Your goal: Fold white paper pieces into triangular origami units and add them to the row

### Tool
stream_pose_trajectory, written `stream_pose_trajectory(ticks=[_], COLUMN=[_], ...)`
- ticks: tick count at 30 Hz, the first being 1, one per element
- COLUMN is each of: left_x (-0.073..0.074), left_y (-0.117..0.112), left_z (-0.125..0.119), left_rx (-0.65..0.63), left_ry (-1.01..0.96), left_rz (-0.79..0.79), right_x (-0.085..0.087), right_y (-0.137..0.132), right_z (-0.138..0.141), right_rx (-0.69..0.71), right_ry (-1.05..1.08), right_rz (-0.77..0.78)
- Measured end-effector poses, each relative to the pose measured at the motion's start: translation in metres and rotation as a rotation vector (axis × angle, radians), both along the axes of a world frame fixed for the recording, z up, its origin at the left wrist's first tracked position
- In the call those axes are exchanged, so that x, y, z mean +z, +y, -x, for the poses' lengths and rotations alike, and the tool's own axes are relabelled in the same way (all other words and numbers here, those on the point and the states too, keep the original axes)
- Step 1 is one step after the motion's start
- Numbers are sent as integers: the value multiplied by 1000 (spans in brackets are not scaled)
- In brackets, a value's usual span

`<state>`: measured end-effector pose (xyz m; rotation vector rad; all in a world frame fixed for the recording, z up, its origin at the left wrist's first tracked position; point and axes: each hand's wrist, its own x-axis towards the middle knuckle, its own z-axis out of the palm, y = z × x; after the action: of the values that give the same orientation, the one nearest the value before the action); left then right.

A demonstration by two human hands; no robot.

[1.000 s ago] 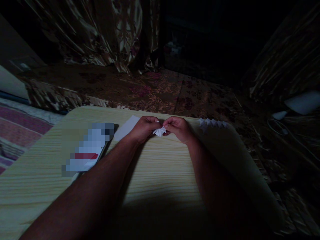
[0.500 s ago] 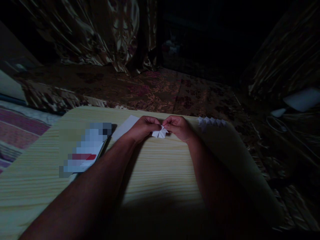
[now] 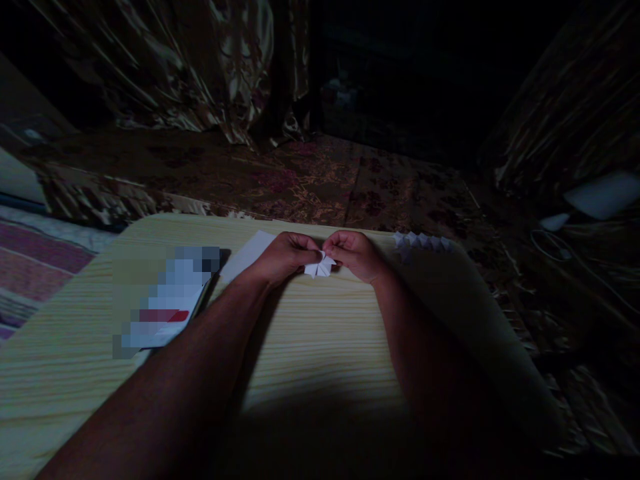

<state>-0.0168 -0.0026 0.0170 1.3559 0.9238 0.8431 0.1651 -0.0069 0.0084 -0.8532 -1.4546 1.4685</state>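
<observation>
A small folded white paper piece [image 3: 320,267] lies near the far edge of a pale wooden table [image 3: 310,347]. My left hand [image 3: 285,257] pinches its left side with curled fingers. My right hand [image 3: 353,253] pinches its right side, fingers also curled. Both hands meet over the paper and rest on the tabletop. A flat white sheet [image 3: 246,255] lies just behind my left hand, partly hidden by it.
A row of several small folded white paper pieces [image 3: 423,241] sits at the table's far right edge. A blurred-out flat item [image 3: 167,307] lies on the left. Dark patterned fabric covers the floor beyond. A white cable and pale objects [image 3: 555,230] lie at right.
Both hands and the folded paper stay in place, with only slight finger movement on the paper. The view has drifted a little.
</observation>
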Motion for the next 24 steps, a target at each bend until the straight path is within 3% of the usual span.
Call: stream_pose_trajectory(ticks=[24], left_x=[-3], left_y=[1], left_z=[-1], left_rx=[15], left_ry=[45], left_rz=[-43], right_x=[1], right_y=[3], right_z=[4], right_rx=[-142], right_ry=[-154], right_rz=[-162])
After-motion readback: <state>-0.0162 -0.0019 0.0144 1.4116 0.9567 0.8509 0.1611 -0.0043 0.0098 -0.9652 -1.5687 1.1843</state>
